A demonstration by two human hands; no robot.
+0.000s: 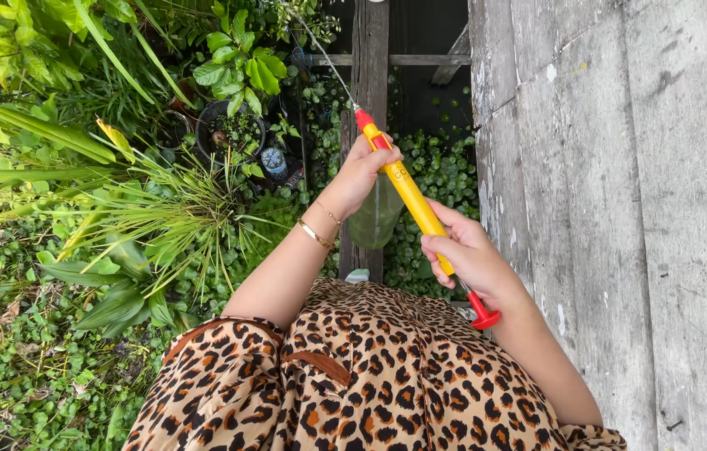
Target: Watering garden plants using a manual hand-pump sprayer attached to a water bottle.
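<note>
The left hand (359, 174) is closed around the front end of a long yellow plastic pump sprayer with red tip and red plunger handle (408, 194), its fingers wrapped about the barrel just behind the red tip, where a thin wand or line (324, 57) runs on up and away over the plants. The right hand (468, 255) grips the rear of the same yellow barrel, fingers curled tight, with the red plunger handle sticking out below the heel of the hand. The sprayer lies on a slant — tip up and to the left, plunger down and to the right — held out in front of the person's leopard-print garment (370, 376). A translucent greenish bottle (375, 215) hangs under the barrel between the two hands. A gold bangle (315, 235) sits on the left wrist. Below lie leafy green plants (119, 209), a dark round plant pot (230, 134) and an upright weathered wooden post (368, 75); grey wooden planks (620, 167) run along the right side.
</note>
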